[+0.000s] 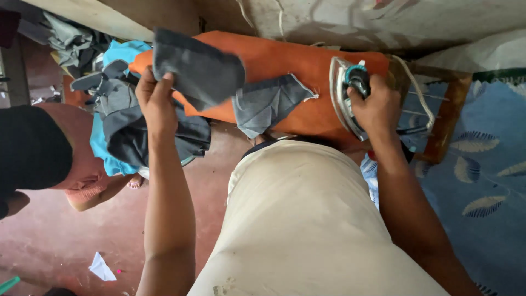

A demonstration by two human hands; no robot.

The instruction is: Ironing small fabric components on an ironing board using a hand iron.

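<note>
My left hand (156, 98) grips a grey piece of cloth (198, 68) and holds it up over the left end of an orange-covered ironing board (285, 63). A second grey cloth piece (268, 101) lies flat on the board, hanging a little over its near edge. My right hand (377, 107) is closed around the handle of an electric iron (348, 90) that stands tipped on its side at the board's right end. A white cord (419, 90) runs from the iron to the right.
A pile of grey garments on blue cloth (123, 126) sits left of the board. Another person's leg and foot (96, 189) are at the left on the red floor (66, 241). A blue leaf-patterned cloth (482, 181) covers the right side. A paper scrap (101, 268) lies on the floor.
</note>
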